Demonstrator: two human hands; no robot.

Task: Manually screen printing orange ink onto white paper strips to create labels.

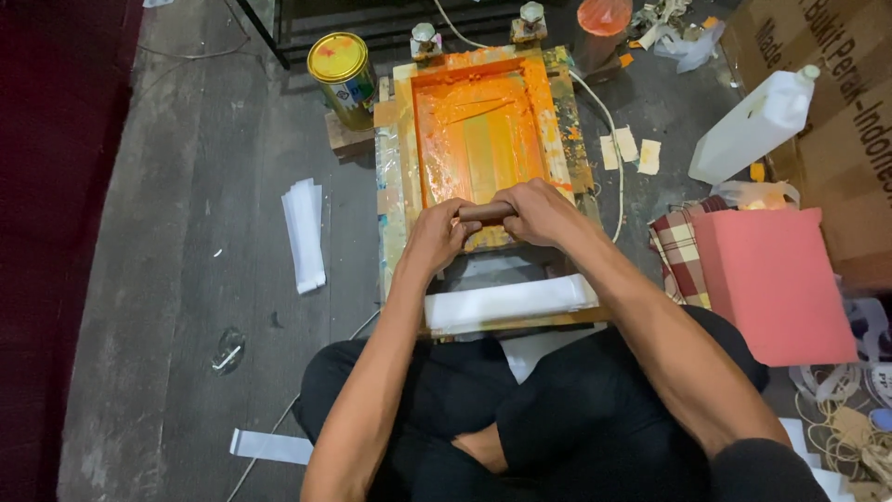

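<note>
White strips of paper (305,232) lie on the dark floor well off to the left of the grip, w/ another white strip (271,446) nearer the person's knee. Up and left of the grip sits a gold-lidded tin can (342,76) on a wood block.

Middle: left hand (435,237) and right hand (539,212) are both wrapped tight around a brown wooden squeegee handle (485,211), fingers curled over it, thumbs side by side-ish. The handle sits across the near end of a wooden screen frame (401,139) smeared w/ orange ink (478,130), so the ink field is just beyond the grip. Two clamp knobs (425,37) hold the frame's far edge. Right below the grip, btw the wrists and the lap, a stack of white strips (509,302) lies across the frame's base.

Right of the grip: small paper scraps (624,147), then a checked cloth (683,246) touching a pink box (771,279). Further up-right a white plastic jug (753,128) leans against a cardboard carton (850,112).
</note>
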